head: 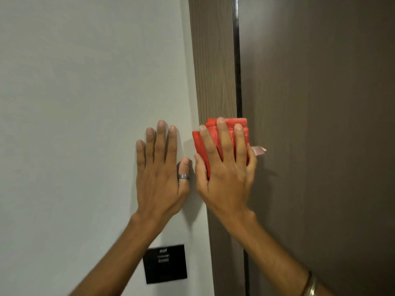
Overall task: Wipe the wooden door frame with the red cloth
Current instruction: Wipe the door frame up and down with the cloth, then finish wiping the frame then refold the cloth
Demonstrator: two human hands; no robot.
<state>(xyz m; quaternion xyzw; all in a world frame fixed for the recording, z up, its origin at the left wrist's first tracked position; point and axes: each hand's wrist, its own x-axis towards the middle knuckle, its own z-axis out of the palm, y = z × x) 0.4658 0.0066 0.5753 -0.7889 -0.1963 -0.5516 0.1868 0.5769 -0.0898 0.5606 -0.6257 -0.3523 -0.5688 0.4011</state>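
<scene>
- The right hand [224, 167] is pressing a folded red cloth [228, 135] flat against the wooden door frame [213, 60], fingers spread over the cloth and the thumb hooking its left edge, so the hand is clamping the cloth to the wood.
- The cloth is sitting across the frame's width, its right side reaching the dark gap [237, 71] between frame and door [320, 103]; a small pale tag [259, 150] is sticking out from under the hand toward the door.
- The left hand [160, 174] is lying open and flat on the pale wall [85, 103] just beside the frame, fingers apart, gripping nothing; a grey ring [183, 176] is showing on its thumb.
- A black wall plate [165, 263] with blurred white lettering is sitting on the wall below the left wrist.
- A metal bangle [310, 287] is circling the right forearm.
</scene>
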